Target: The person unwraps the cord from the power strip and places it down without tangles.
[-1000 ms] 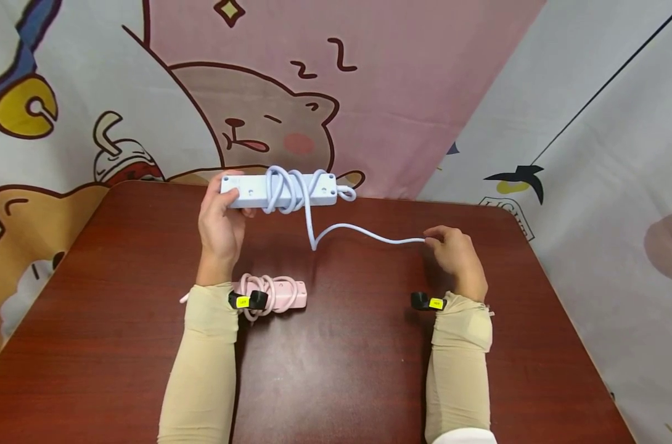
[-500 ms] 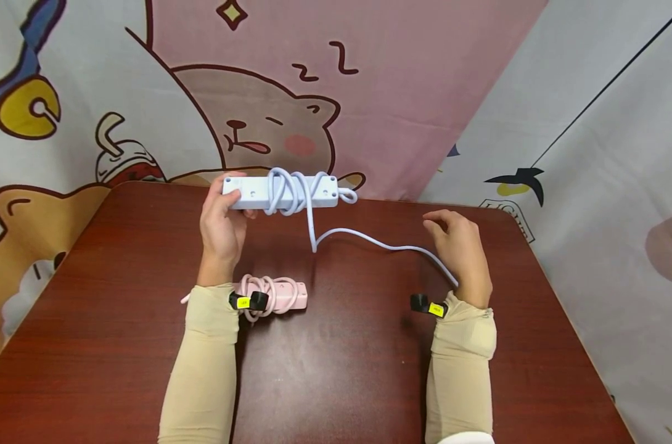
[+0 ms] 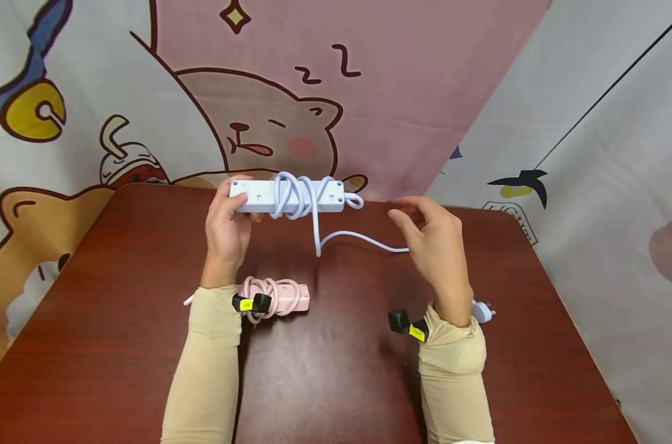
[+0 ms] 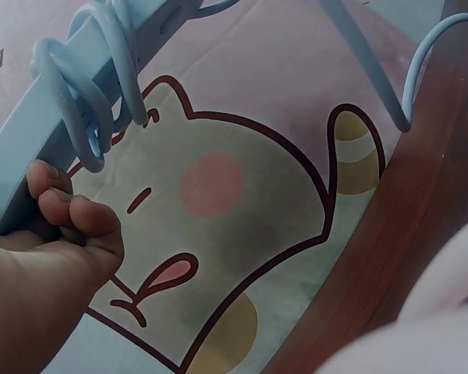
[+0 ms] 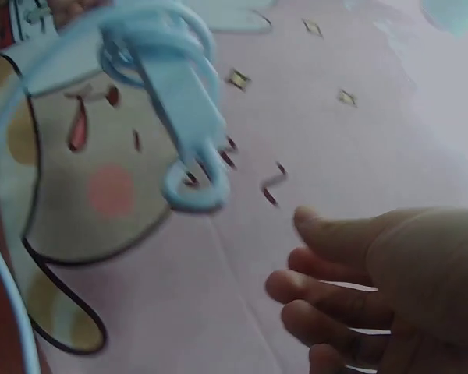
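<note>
Thumb on the face and fingers behind, the left hand (image 3: 225, 240) grips one end of the white power strip (image 3: 266, 191); the right hand (image 3: 440, 246) is loosely parted, with a gap between thumb and fingers and nothing held there.

Reading the head view as a dial, the printed cloth (image 3: 413, 74) fills the top around twelve, and the brown table (image 3: 336, 376) spreads down to six. The white strip is up off the table, just out from the centre towards ten. A pink power strip (image 3: 286, 298) lies on the table between seven and eight, partly behind the left sleeve (image 3: 208, 370). The white cord (image 3: 316, 222) loops round its strip, drops near the centre, then runs towards three and passes behind the right hand. Smallest, the plug (image 3: 481, 312) shows at four, beside the right wrist.

The step in hand looks like managing the cord's free length; whether it is going on or coming off is unclear. The next move probably calls for the right hand to pinch the cord while the left steadies the strip.

Counted: one table, two hands, two power strips, one plug in sight; the cord's overlapping turns are hard to number.
</note>
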`<state>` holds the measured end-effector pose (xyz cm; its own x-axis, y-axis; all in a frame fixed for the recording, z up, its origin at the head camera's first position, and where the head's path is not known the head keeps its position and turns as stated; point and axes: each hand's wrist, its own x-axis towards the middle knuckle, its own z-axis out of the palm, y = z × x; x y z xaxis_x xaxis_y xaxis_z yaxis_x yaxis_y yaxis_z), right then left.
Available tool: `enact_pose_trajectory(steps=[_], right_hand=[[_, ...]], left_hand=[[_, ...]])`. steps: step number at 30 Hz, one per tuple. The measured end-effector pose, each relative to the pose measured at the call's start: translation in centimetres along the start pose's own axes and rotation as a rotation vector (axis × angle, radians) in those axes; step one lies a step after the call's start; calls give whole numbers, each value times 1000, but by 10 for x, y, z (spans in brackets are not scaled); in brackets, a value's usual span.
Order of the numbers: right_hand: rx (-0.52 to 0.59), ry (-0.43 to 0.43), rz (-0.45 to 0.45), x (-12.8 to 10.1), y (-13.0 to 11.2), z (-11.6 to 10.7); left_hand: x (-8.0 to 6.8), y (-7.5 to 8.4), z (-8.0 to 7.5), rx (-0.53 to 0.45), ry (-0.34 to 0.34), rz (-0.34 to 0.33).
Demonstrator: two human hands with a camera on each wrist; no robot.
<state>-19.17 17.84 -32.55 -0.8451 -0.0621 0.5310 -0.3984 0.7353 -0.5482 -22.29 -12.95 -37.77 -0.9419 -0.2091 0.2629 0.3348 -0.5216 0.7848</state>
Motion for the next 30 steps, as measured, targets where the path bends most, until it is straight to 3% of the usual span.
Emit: enact_pose_trajectory(steps=[14, 24, 30], right_hand=[[168, 30, -211, -12, -48, 46], [200, 29, -131, -23, -59, 68], [171, 33, -157, -23, -60, 72]], left_hand=[[-2, -3, 5, 32, -64, -37], [-5, -10, 9, 66, -108, -52], [-5, -10, 8, 70, -111, -53]])
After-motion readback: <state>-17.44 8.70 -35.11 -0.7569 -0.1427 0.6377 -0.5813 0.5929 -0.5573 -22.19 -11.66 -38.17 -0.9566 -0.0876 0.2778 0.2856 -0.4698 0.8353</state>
